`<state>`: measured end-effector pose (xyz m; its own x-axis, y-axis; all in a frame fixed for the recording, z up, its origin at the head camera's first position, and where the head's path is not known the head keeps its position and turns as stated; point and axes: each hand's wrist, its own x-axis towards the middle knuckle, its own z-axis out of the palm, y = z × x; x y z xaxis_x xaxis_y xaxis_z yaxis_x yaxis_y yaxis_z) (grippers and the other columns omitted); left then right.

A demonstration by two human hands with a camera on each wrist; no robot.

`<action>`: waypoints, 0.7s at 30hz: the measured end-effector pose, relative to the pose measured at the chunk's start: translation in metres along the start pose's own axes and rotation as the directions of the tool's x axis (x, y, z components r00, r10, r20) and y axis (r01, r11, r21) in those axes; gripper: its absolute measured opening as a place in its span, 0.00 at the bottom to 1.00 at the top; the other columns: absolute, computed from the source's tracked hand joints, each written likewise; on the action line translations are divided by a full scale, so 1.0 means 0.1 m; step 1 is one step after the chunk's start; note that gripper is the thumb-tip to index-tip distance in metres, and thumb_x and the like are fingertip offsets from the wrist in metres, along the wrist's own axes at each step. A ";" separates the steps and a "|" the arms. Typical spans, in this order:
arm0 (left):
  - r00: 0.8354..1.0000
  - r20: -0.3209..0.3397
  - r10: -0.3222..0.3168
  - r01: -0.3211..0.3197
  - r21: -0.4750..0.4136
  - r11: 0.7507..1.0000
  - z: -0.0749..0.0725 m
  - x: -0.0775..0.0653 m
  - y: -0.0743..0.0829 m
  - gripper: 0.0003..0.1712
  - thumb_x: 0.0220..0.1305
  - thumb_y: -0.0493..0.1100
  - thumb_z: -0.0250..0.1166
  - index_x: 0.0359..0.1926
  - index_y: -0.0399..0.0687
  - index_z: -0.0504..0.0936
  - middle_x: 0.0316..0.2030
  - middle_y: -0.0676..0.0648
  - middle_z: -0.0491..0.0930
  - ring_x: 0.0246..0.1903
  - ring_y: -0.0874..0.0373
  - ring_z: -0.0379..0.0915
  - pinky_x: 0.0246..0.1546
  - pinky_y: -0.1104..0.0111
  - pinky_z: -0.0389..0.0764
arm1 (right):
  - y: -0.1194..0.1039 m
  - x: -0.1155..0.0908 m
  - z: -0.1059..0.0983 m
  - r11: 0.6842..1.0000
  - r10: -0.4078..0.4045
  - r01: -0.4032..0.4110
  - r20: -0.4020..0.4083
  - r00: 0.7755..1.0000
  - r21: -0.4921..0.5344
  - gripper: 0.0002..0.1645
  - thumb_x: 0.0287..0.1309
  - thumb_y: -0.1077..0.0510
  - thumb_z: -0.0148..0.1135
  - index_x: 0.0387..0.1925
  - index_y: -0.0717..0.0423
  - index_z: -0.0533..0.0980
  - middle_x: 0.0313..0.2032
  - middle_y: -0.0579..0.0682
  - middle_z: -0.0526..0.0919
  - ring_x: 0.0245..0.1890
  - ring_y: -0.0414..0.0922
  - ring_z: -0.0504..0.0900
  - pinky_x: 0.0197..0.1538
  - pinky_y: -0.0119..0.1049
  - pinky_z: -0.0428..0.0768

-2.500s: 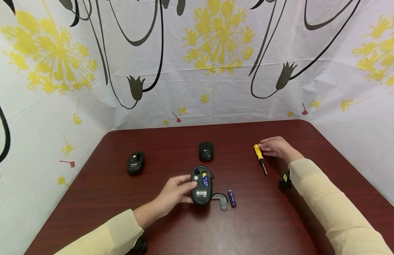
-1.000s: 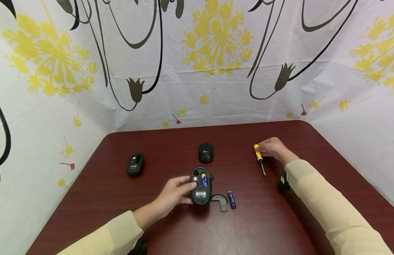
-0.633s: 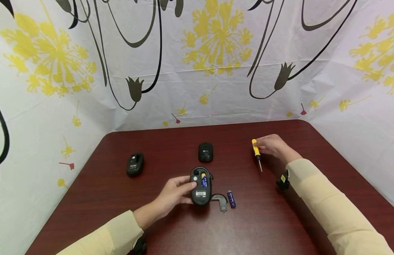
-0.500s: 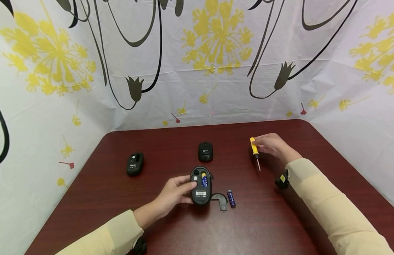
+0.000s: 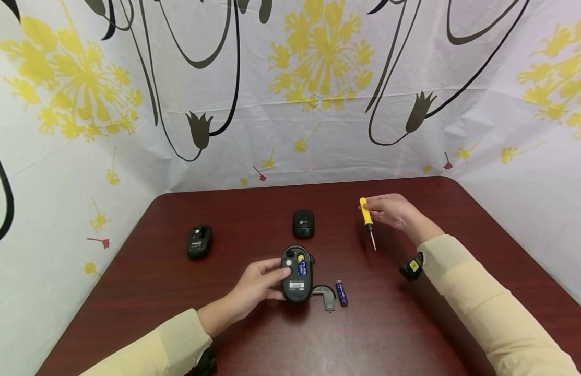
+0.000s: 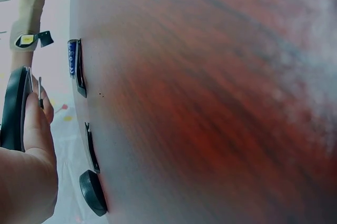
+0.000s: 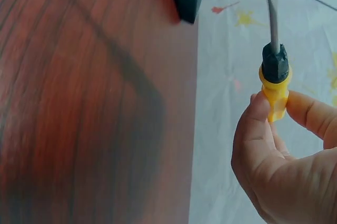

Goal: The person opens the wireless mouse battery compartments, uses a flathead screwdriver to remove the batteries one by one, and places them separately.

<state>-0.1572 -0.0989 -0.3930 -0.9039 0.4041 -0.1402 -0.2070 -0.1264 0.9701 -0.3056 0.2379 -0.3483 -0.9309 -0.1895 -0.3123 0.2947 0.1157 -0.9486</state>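
Note:
In the head view my left hand (image 5: 250, 287) holds a black computer mouse (image 5: 297, 290) bottom side up, thumb on its underside. One blue and yellow battery (image 5: 301, 265) sits in the mouse's battery bay. My right hand (image 5: 389, 210) pinches the yellow handle of a screwdriver (image 5: 367, 214), raised off the table, its metal tip slanting down. The right wrist view shows thumb and fingers on that screwdriver handle (image 7: 275, 98). Beside the held mouse lie a grey curved battery cover (image 5: 327, 297) and a loose blue battery (image 5: 342, 293).
A second black mouse (image 5: 303, 223) stands upright at the table's middle back. A third black mouse (image 5: 199, 241) lies underside up on the left. The dark red table (image 5: 252, 214) ends at a white patterned cloth (image 5: 290, 151) behind and at both sides.
My right hand has taken hold of the screwdriver, lifted it off the table and moved it leftward. The left hand and its mouse have stayed in place.

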 end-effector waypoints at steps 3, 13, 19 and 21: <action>1.000 -0.001 0.000 0.000 0.002 1.000 0.00 0.00 0.01 0.29 0.57 0.45 0.61 0.56 0.34 0.66 0.47 0.37 0.73 0.40 0.49 0.75 0.34 0.57 0.78 | -0.05 -0.04 0.07 0.999 -0.009 0.008 0.037 0.999 0.033 0.32 0.57 0.62 0.55 0.60 0.69 0.56 0.49 0.58 0.72 0.42 0.45 0.75 0.48 0.37 0.74; 1.000 0.000 0.000 0.000 -0.011 1.000 0.02 0.01 0.00 0.29 0.56 0.44 0.61 0.56 0.34 0.67 0.46 0.37 0.73 0.40 0.48 0.75 0.34 0.56 0.78 | -0.18 -0.17 0.35 0.991 -0.090 0.070 0.182 0.979 0.112 0.31 0.60 0.64 0.50 0.60 0.73 0.52 0.37 0.49 0.78 0.38 0.42 0.78 0.48 0.41 0.73; 1.000 0.008 0.004 -0.003 -0.012 1.000 0.02 0.01 0.00 0.28 0.57 0.44 0.61 0.56 0.33 0.67 0.46 0.36 0.73 0.41 0.48 0.75 0.34 0.56 0.78 | -0.25 -0.25 0.47 0.983 -0.126 0.090 0.227 0.966 0.163 0.26 0.61 0.63 0.49 0.57 0.73 0.57 0.38 0.50 0.77 0.37 0.43 0.78 0.49 0.44 0.72; 1.000 0.011 0.005 -0.005 -0.013 1.000 0.02 0.01 -0.01 0.28 0.57 0.44 0.61 0.56 0.33 0.67 0.46 0.36 0.73 0.41 0.48 0.75 0.34 0.56 0.78 | -0.26 -0.26 0.50 0.980 -0.140 0.101 0.232 0.963 0.171 0.24 0.60 0.63 0.50 0.55 0.71 0.60 0.38 0.51 0.76 0.37 0.43 0.78 0.50 0.46 0.71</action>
<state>-0.1569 -0.0967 -0.3934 -0.9007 0.4134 -0.1334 -0.2074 -0.1397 0.9682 -0.2779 0.1906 -0.3176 -0.8874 -0.4245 -0.1800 0.2316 -0.0727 -0.9701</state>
